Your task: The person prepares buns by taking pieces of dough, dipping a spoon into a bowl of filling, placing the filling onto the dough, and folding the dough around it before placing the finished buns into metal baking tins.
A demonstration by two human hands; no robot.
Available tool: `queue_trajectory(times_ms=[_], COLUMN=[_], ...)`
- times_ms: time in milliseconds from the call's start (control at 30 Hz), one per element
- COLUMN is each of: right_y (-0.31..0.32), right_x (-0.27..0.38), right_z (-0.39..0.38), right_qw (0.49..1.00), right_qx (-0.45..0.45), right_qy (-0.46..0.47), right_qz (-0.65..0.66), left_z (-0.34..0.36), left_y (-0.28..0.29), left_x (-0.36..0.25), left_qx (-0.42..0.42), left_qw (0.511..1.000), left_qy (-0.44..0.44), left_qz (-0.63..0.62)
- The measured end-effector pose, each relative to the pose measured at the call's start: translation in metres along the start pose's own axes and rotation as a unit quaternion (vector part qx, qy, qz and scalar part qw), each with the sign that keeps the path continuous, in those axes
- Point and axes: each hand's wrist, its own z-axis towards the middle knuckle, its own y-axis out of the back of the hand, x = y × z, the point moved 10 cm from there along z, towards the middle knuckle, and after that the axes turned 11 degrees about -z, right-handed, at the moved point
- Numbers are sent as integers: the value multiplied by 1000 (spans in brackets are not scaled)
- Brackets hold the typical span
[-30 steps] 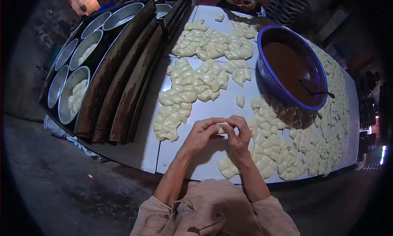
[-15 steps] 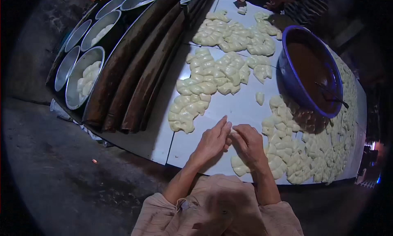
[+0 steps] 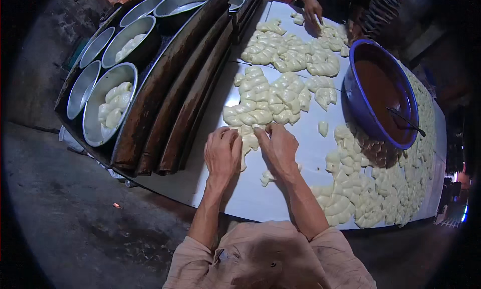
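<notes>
Both hands rest on the white surface. The left hand and the right hand have bent fingers that press on a dough piece between them. Ahead of the hands lies a dough pile; further right stands a blue bowl.

One blue bowl, six round metal pans, dozens of dough pieces

left hand palm-down, fingers curled | right hand palm-down, fingertips pinched
</notes>
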Motion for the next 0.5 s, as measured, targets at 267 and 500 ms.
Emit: queue_trajectory(times_ms=[267,500], right_y=[-19,-37], right_x=[0,-43], right_z=[6,-39], right_qw=[991,802], right_qx=[28,125], right_qy=[-27,-167], right_qz=[128,559], left_z=[26,42], left_y=[-10,-24], left_x=[32,7], left_qx=[76,111], left_qw=[991,989], left_qy=[67,-36], left_qz=[-87,-92])
